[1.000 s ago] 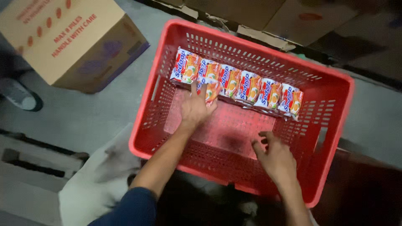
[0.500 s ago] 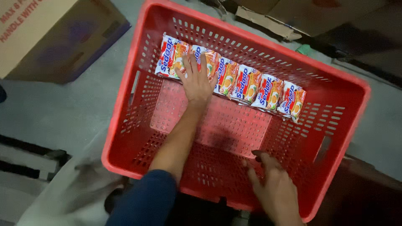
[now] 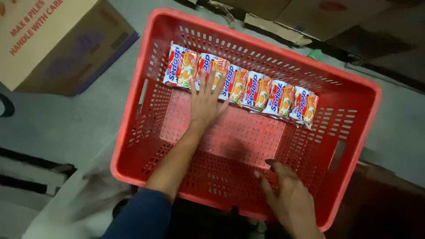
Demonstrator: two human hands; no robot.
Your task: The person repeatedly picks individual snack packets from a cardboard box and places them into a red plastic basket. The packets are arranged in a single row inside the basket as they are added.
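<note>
A red plastic crate [image 3: 146, 106] with perforated walls sits on the floor below me. Several instant noodle packets [image 3: 270, 96], white, blue and orange, stand in a row along its far wall. My left hand [image 3: 206, 102] reaches into the crate, fingers spread flat against the second and third packets from the left. My right hand [image 3: 287, 194] hovers over the crate's near inner wall, fingers loosely apart, holding nothing.
A brown cardboard box [image 3: 53, 40] stands on the grey floor at the upper left. Flattened cardboard sheets [image 3: 305, 17] lie beyond the crate's far edge. A pale cloth or bag [image 3: 66, 208] lies at the lower left.
My left hand went from placing a packet into the row to pressing flat on the packets. My right hand dropped toward the crate's near wall. The view shifted slightly.
</note>
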